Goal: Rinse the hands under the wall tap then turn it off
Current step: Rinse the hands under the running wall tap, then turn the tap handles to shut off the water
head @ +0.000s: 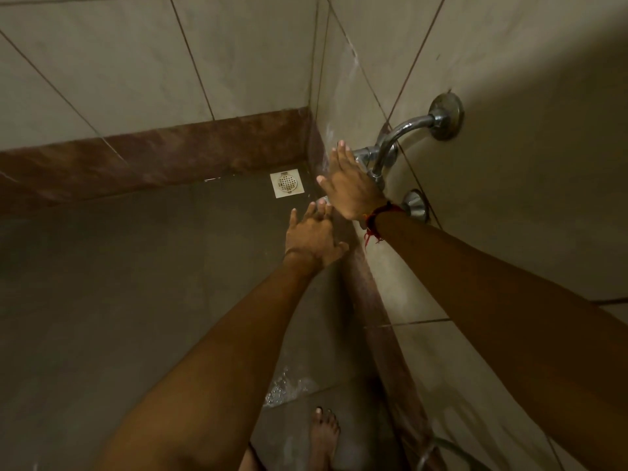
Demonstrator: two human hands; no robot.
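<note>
A chrome wall tap (404,130) curves out of the right tiled wall, with a round flange (447,117) behind it. My right hand (350,188) is flat and spread in front of the tap's lower end, fingers apart, holding nothing; a red thread circles its wrist. My left hand (312,236) is lower and to the left, fingers spread, its fingertips near the right hand's edge. Water splashes on the floor (285,385) below. The stream itself is hard to make out.
A second chrome fitting (415,205) sits on the wall just below the tap. A square floor drain (287,183) lies in the corner. A brown skirting runs along both walls. My bare foot (323,433) stands on the wet floor by a hose (438,450).
</note>
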